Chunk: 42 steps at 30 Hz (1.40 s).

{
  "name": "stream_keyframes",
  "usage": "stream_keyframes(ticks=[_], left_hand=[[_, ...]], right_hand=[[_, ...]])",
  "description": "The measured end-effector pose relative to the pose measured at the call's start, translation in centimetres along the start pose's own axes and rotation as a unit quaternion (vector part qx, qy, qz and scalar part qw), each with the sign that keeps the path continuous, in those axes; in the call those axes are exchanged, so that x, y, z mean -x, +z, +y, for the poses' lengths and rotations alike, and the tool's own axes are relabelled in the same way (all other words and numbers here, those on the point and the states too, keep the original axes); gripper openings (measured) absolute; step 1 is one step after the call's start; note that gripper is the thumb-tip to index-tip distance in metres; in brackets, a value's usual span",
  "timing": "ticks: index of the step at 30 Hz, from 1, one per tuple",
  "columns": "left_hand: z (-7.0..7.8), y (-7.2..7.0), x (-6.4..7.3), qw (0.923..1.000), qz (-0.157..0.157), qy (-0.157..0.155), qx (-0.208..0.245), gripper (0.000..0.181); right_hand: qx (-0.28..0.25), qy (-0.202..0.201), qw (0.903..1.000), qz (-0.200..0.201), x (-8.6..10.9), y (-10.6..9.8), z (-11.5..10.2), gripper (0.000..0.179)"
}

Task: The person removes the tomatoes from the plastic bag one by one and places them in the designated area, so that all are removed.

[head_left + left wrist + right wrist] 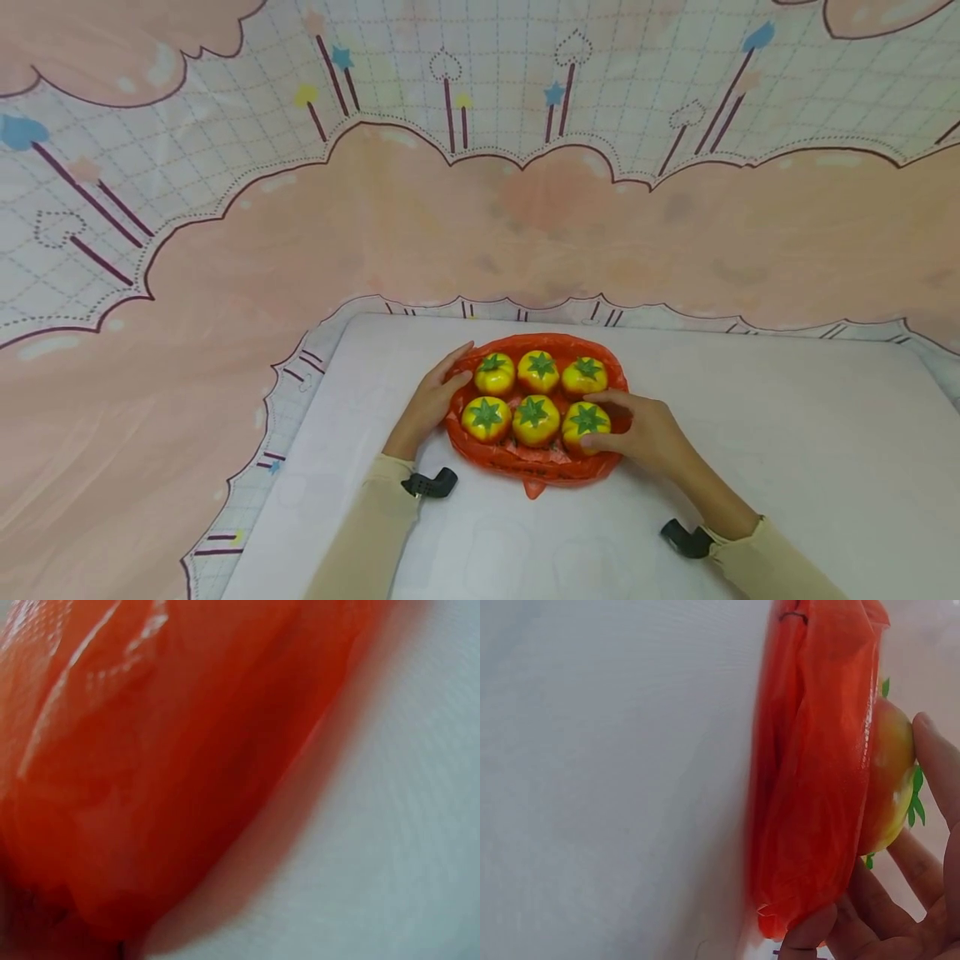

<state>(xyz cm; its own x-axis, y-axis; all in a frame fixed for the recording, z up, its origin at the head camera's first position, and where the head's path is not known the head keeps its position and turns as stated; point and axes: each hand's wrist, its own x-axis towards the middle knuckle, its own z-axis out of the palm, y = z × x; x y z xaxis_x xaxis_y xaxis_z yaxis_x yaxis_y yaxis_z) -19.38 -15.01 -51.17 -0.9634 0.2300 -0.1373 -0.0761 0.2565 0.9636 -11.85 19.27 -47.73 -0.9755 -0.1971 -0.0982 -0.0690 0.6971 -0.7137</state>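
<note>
A red plastic bag (534,471) is spread like a shallow oval tray, with its sides bunched up. In it stand several shiny yellow artificial tomatoes (536,421), reddish low down, each topped by a green star-shaped calyx. My right hand (648,429) pinches the front right artificial tomato (588,423) between thumb and fingers. In the right wrist view that tomato (889,780) bulges above the bag's side, and lower fingers touch the bag (814,772). My left hand (435,402) rests against the bag's left edge, fingers fairly straight, thumb on the rim. Its lower fingers are hidden.
The bag lies on a white table (787,433), near its back edge. Behind and to the left hangs a pink-and-white printed cloth (525,217). Black wrist devices sit on the left wrist (431,483) and the right wrist (686,540).
</note>
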Motion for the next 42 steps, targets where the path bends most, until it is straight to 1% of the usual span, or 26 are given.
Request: stream_keyframes(ticks=[10, 14, 18, 26, 33, 36, 42], left_hand=[[-0.1, 0.1, 0.0, 1.0000, 0.002, -0.001, 0.000, 0.052], [-0.1, 0.1, 0.1, 0.9999, 0.005, -0.012, -0.004, 0.050], [-0.1, 0.0, 0.2, 0.9997, 0.008, -0.023, -0.006, 0.046], [-0.1, 0.1, 0.1, 0.9995, 0.009, -0.032, 0.001, 0.043], [-0.4, 0.0, 0.0, 0.9990, 0.012, -0.043, 0.001, 0.042], [-0.5, 0.0, -0.1, 0.9992, 0.010, -0.039, -0.002, 0.043], [-0.5, 0.0, -0.1, 0.9998, 0.004, -0.021, -0.004, 0.044]], right_hand=[[-0.010, -0.009, 0.9999, 0.009, 0.3, -0.5, -0.1, 0.068], [-0.021, -0.001, 0.9998, 0.006, 0.5, -0.8, -0.1, 0.067], [-0.018, 0.005, 0.9998, 0.009, 0.8, -1.4, -0.1, 0.068], [-0.014, -0.009, 0.9993, 0.032, 1.4, -2.4, 0.3, 0.065], [-0.032, 0.025, 0.9988, 0.027, 2.0, -3.4, 0.7, 0.069], [-0.027, 0.029, 0.9988, 0.029, 2.2, -3.9, 1.0, 0.070], [-0.020, 0.027, 0.9988, 0.036, 2.4, -4.7, 1.4, 0.068]])
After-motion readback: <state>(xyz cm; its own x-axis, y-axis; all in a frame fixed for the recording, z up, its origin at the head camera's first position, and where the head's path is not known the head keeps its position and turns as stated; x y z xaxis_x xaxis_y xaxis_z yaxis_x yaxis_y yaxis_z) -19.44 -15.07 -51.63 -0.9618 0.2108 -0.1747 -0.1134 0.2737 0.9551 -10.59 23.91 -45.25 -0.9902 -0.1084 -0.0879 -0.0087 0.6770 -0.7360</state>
